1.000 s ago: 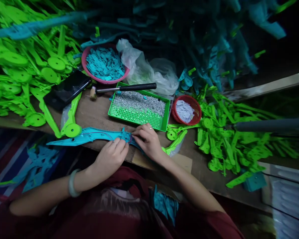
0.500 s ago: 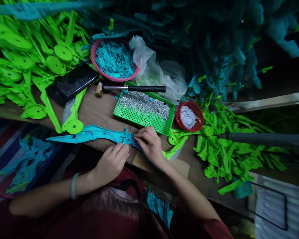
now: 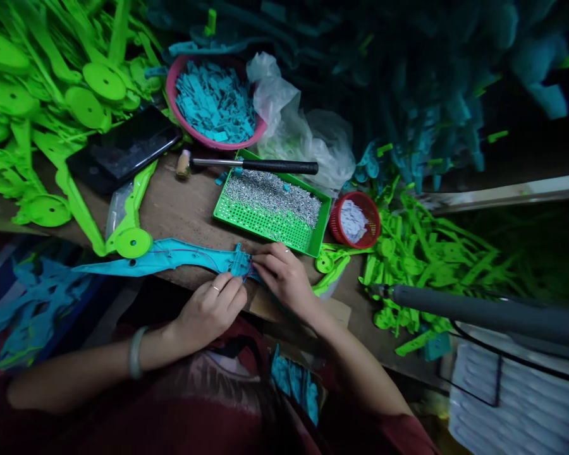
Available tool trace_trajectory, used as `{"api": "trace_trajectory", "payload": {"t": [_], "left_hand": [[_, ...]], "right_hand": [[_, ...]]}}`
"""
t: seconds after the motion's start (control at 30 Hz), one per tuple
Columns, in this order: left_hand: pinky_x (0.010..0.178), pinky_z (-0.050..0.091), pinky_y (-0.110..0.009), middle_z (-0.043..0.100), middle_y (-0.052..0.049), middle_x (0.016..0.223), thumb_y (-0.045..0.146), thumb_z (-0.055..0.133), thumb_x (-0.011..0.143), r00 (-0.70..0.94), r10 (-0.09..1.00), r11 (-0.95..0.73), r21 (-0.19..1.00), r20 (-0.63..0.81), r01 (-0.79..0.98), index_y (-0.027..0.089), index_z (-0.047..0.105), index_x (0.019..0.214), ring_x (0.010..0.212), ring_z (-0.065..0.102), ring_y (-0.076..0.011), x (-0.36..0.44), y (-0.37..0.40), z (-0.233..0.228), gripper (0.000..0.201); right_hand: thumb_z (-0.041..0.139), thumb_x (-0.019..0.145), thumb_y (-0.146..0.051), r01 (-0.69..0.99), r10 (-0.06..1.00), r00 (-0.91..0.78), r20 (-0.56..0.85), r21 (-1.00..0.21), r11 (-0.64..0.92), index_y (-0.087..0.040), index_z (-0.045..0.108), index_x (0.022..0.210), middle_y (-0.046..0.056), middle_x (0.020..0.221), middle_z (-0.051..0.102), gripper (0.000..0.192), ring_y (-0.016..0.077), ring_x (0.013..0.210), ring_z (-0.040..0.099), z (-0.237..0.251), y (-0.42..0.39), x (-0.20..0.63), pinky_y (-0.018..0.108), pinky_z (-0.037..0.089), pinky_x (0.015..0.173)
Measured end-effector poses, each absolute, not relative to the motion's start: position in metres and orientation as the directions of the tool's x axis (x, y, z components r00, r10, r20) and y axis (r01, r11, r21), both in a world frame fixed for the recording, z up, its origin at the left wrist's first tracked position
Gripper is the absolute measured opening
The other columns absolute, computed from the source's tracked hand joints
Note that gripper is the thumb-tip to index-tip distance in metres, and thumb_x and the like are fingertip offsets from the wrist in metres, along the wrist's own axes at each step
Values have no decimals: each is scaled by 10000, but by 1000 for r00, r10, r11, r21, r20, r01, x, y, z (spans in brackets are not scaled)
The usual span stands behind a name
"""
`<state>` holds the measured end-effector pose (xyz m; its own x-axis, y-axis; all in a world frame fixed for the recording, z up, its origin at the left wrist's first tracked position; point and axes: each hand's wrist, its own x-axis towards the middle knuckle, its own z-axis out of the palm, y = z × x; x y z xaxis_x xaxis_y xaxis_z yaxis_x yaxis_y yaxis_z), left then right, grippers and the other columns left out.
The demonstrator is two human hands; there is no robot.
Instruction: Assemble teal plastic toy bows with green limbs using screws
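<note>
A long blue plastic bow-shaped shell (image 3: 189,255) lies along the front edge of the bench, inner side up, with a green limb and round wheel (image 3: 133,242) at its left end. A thin reddish wire runs along the inside of the shell to its middle. My left hand (image 3: 215,303) is closed at the near edge of the shell's middle, fingertips pressed together on it. Just right of it, my right hand (image 3: 282,275) pinches at the wire near the small moulded posts. The fingertips partly hide what lies between them.
A green tray (image 3: 270,230) of small metal screws stands behind the shell, a hammer (image 3: 279,167) across its back edge. Around it are a pink bowl (image 3: 260,136) of blue pieces, a red basket (image 3: 375,230), a black phone (image 3: 123,148) and heaped green parts (image 3: 422,246). A grey rod (image 3: 478,309) juts in from the right.
The view has shifted slightly, and the grey rod at the right reaches lower and looks larger. Both hands stay at the middle of the shell, with only slight finger movement.
</note>
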<state>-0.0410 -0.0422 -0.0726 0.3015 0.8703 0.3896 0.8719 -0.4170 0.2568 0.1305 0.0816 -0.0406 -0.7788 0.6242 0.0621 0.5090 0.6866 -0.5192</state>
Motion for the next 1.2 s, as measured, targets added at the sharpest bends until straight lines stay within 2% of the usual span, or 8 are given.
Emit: {"api": "trace_trajectory", "payload": {"t": [0.13, 0.33, 0.47, 0.63, 0.8, 0.9, 1.07, 1.2], "left_hand": [[590, 519, -317, 649, -90, 912, 48, 472, 895, 332, 911, -385, 214, 246, 898, 82, 569, 1300, 812, 623, -228, -37, -34, -65, 417], [584, 504, -306, 597, -74, 825, 61, 487, 888, 332, 916, -373, 169, 226, 912, 80, 590, 1279, 804, 606, -229, -33, -29, -62, 406], [609, 514, -303, 624, -81, 879, 52, 517, 869, 333, 918, -369, 162, 215, 915, 110, 592, 1288, 822, 613, -227, -31, -30, -63, 430], [635, 531, -322, 653, -137, 1105, 50, 518, 868, 313, 926, -347, 151, 209, 926, 112, 590, 1294, 899, 627, -245, -28, -29, -63, 436], [595, 506, -315, 680, -119, 1023, 53, 517, 879, 344, 910, -376, 110, 232, 920, 63, 603, 1278, 872, 627, -242, -26, -26, -58, 408], [555, 477, -307, 687, -102, 923, 57, 498, 902, 345, 907, -377, 101, 240, 921, 44, 576, 1309, 815, 626, -227, -27, -28, -59, 415], [663, 527, -318, 685, -141, 1115, 130, 505, 939, 275, 926, -332, 211, 258, 919, 109, 568, 1331, 893, 637, -226, -31, -39, -71, 398], [657, 527, -305, 679, -148, 1116, 152, 497, 951, 253, 932, -309, 208, 259, 928, 131, 597, 1301, 880, 642, -216, -33, -41, -75, 365]], "right_hand": [[560, 936, -173, 534, 670, -732, 121, -508, 676, -191, 646, 955, 71, 926, 637, 90, 198, 874, 575, -31, 74, 148, 356, 497, 750], [543, 929, -166, 613, 667, -738, 104, -312, 726, -150, 674, 984, 123, 944, 627, 143, 228, 858, 509, -39, 47, 152, 372, 479, 699], [535, 935, -168, 682, 748, -648, 143, -327, 654, -150, 681, 953, 114, 887, 606, 148, 235, 841, 491, -47, 41, 147, 375, 463, 687], [484, 958, -199, 718, 765, -631, 126, -278, 638, -152, 660, 1107, 131, 945, 593, 236, 254, 856, 471, -48, 40, 146, 405, 455, 685], [493, 964, -206, 701, 788, -607, 106, -396, 593, -163, 648, 985, 96, 878, 601, 162, 241, 864, 482, -48, 45, 144, 390, 463, 725], [476, 970, -187, 694, 765, -630, 136, -342, 633, -162, 655, 952, 97, 853, 592, 182, 237, 834, 465, -50, 46, 144, 384, 449, 702], [505, 961, -209, 695, 789, -595, 156, -392, 602, -167, 664, 964, 105, 909, 552, 165, 238, 876, 486, -50, 47, 144, 381, 468, 711], [488, 962, -194, 660, 739, -650, 180, -348, 665, -173, 652, 995, 110, 935, 565, 168, 240, 881, 495, -51, 50, 143, 382, 483, 715]]}}
